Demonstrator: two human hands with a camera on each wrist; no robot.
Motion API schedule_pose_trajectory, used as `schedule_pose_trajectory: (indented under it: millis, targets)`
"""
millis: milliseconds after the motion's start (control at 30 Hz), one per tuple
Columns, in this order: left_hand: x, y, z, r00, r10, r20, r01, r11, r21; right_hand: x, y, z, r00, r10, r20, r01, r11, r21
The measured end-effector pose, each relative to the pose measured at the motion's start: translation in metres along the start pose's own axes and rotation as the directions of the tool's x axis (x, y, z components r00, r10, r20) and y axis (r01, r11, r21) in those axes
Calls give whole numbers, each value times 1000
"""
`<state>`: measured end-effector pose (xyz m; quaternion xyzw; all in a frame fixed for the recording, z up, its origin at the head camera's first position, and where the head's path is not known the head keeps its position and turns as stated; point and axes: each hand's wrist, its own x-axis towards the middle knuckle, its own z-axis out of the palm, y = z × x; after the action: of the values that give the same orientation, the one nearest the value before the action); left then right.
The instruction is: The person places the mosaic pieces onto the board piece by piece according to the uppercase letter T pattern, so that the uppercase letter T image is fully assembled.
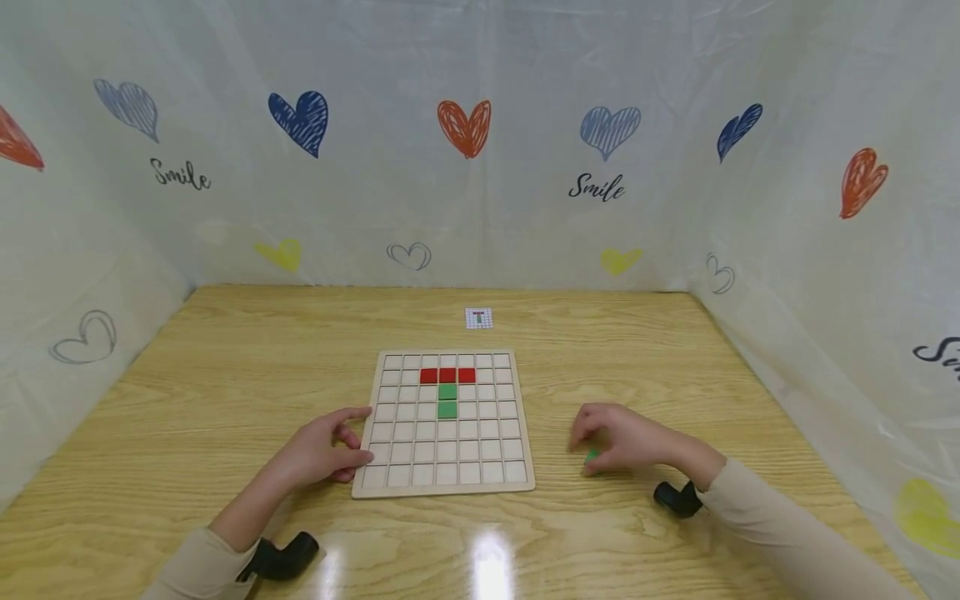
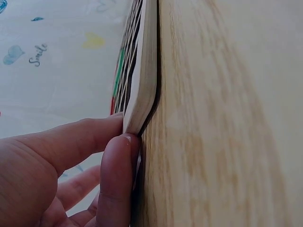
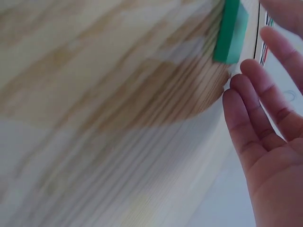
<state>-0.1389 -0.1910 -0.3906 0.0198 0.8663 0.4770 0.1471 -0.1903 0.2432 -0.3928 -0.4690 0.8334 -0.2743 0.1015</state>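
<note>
A square wooden grid board [image 1: 446, 492] lies on the table, with three red tiles [image 1: 447, 376] in a row and two green tiles [image 1: 447, 400] below the middle one. My left hand [image 1: 318, 450] touches the board's left edge with index finger and thumb, spaced apart along it; its other fingers are bent. In the left wrist view those fingertips meet the board's rim [image 2: 146, 71]. Right of the board, my right hand [image 1: 618, 437] hovers round a loose green tile [image 1: 592, 456]. The right wrist view shows this green tile [image 3: 230, 35] apart from the fingertips [image 3: 251, 68].
A small pattern card [image 1: 478, 318] with a T shape lies behind the board. Black wrist mounts [image 1: 285, 558] sit under both forearms. A pale curtain [image 1: 480, 208] with printed hearts stands round the back and sides of the wooden table [image 1: 637, 350].
</note>
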Motion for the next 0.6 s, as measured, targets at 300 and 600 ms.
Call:
schedule_pose_trajectory:
  millis: [300, 600]
  targets:
    - [0, 0, 0, 1000, 9, -8, -9, 1000, 1, -14, 0, -4, 999, -34, 34, 33, 999, 20]
    - [-1, -1, 0, 1000, 21, 0, -21, 1000, -8, -15, 1, -5, 999, -11, 45, 8, 997, 76]
